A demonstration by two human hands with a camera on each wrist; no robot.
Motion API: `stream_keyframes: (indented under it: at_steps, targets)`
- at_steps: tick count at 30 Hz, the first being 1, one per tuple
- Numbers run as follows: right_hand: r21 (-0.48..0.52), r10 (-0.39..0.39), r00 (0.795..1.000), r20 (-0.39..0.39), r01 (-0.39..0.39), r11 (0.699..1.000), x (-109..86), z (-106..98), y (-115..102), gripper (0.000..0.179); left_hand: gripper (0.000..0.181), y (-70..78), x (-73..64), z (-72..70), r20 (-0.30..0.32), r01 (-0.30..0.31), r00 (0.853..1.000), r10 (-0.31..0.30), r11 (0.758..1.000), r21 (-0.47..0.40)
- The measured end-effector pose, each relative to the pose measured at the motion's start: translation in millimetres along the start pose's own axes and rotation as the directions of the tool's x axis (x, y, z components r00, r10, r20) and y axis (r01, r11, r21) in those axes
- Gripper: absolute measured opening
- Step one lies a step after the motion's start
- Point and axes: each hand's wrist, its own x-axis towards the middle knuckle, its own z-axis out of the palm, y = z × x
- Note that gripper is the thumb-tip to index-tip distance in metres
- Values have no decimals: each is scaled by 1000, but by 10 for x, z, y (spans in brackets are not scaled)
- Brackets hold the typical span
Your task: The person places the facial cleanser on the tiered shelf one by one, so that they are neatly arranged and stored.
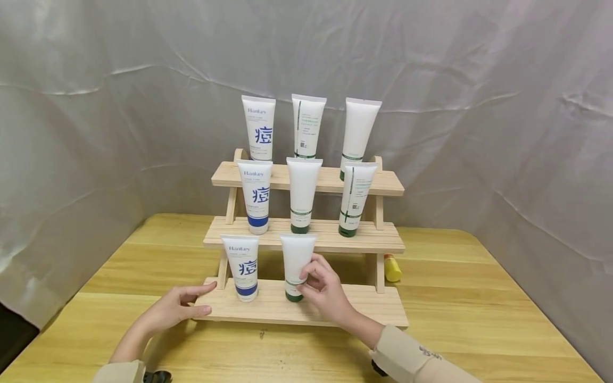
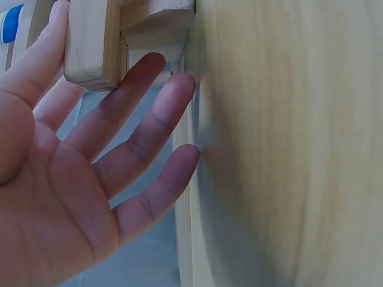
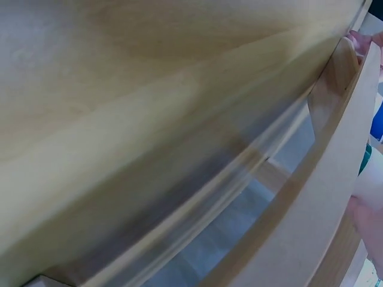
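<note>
My right hand [image 1: 330,298] pinches a white squeeze tube with a green cap [image 1: 298,255] low on its right side. The tube stands cap-down on the bottom step of a wooden three-step display stand [image 1: 354,303]. In the right wrist view only part of the hand [image 3: 366,224] shows at the right edge. My left hand [image 1: 167,308] rests its thumb and index finger on the stand's left bottom end. Its other fingers [image 2: 146,128] are extended and spread below the board in the left wrist view. A blue-capped tube [image 1: 241,268] stands between the hands.
On the middle step stand a blue-capped tube [image 1: 256,197] and two green-capped tubes [image 1: 304,186]. Three more tubes [image 1: 361,127] stand on the top step. A yellow object with a red end [image 1: 392,268] lies behind the stand's right side on the wooden table [image 1: 460,319].
</note>
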Motion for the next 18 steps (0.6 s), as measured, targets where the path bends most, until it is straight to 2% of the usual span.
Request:
stream_keyframes:
  at_steps: [10,18]
  targets:
    - [75,27,999,16,-28,997,-47,-55,-4,21,55,4,-7,10,6,-16,1000,16,1000,-4]
    - [-11,-37,999,17,38,999,-123,-217,-25,29,54,12,-10,1,-1,-14,1000,14,1000,4]
